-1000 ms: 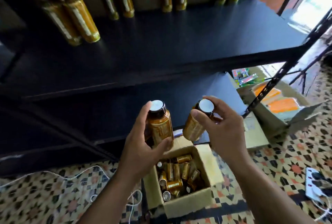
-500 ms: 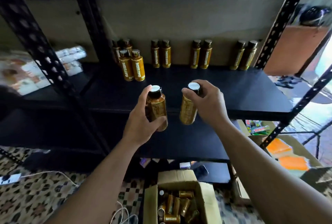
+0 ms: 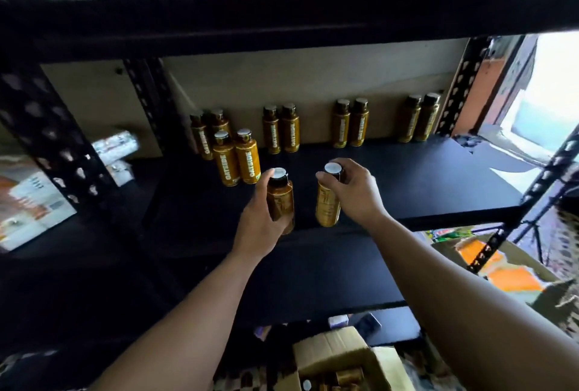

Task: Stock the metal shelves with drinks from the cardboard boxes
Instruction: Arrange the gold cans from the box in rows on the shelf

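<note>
Over the front edge of the black shelf (image 3: 407, 177), left hand (image 3: 257, 234) wraps the left bottle (image 3: 280, 199) round its body, right hand (image 3: 357, 196) pinches the right bottle (image 3: 327, 205) up by the cap. Both upright, caps up, long axis roughly vertical. They look rigid, smooth, probably slippery and fairly light, so I'd trust the body grip more
</note>
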